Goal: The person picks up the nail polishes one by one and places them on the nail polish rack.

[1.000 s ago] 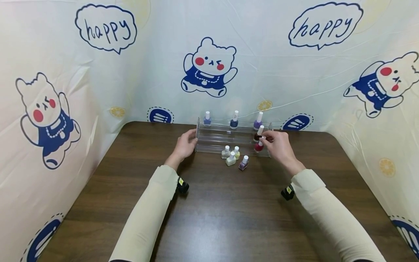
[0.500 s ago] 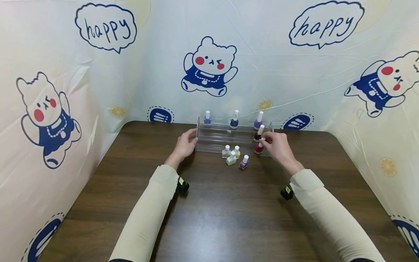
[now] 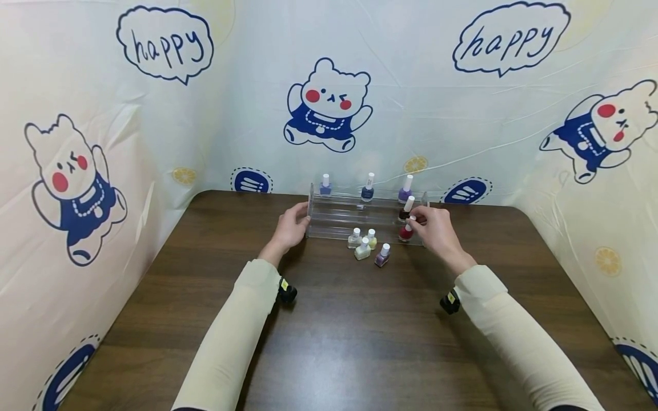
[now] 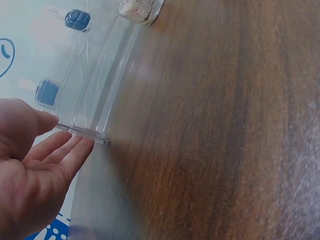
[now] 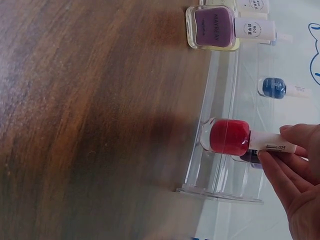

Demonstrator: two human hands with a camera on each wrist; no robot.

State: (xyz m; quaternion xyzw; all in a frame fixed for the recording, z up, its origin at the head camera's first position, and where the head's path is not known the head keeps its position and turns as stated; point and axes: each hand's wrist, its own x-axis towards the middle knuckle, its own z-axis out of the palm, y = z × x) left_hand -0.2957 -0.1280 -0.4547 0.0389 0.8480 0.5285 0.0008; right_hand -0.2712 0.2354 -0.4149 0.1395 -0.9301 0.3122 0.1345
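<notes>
Pale bottles (image 3: pixel 362 251) and a purple bottle (image 3: pixel 382 258) stand before the clear rack (image 3: pixel 334 216) while your relaxed left hand (image 3: pixel 291 229) touches its end and your right hand (image 3: pixel 438 229) pinches the red bottle (image 5: pixel 229 136) by its cap (image 5: pixel 266 140).

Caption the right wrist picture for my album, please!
Right grip pinches the red bottle by its white cap at the clear rack.

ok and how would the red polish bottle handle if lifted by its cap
The red polish bottle likely feels rigid and heavy for its size, given its thick, glassy walls. Its smooth white cap, pinched by the right hand, might slip slightly.
</notes>
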